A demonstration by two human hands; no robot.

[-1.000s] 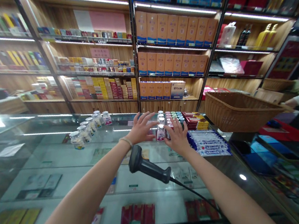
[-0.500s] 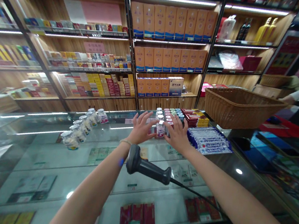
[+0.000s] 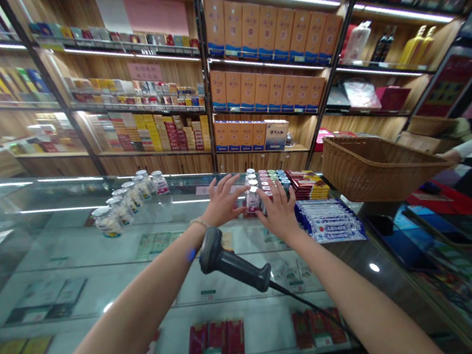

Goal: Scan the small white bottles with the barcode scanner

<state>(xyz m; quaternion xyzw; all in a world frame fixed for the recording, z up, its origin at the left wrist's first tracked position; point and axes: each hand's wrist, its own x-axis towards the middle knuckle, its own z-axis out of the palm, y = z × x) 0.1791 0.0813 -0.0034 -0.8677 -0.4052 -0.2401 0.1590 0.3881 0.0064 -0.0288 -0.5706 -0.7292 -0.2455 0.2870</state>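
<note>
My left hand (image 3: 224, 202) and my right hand (image 3: 278, 212) are over the glass counter on either side of a small white-capped jar (image 3: 252, 201) at the front of a row. The fingers of both hands are spread. My thumbs are close to the jar; whether they touch it I cannot tell. My right hand partly covers more small jars with pink and green lids. A black barcode scanner (image 3: 234, 264) lies on the glass between my forearms, its cable running under my right arm. Blue-and-white packets (image 3: 331, 222) lie just right of my right hand.
Several white-capped jars (image 3: 123, 203) stand in a slanting line at the left. Red and yellow packs (image 3: 308, 186) are behind the packets. A wicker basket (image 3: 365, 172) stands at the right, with a person's hand (image 3: 451, 156) at its rim. Stocked shelves (image 3: 257, 91) line the back wall.
The view has shifted very slightly. Both hands keep almost the same place around the jar, and the scanner and packets have not moved.
</note>
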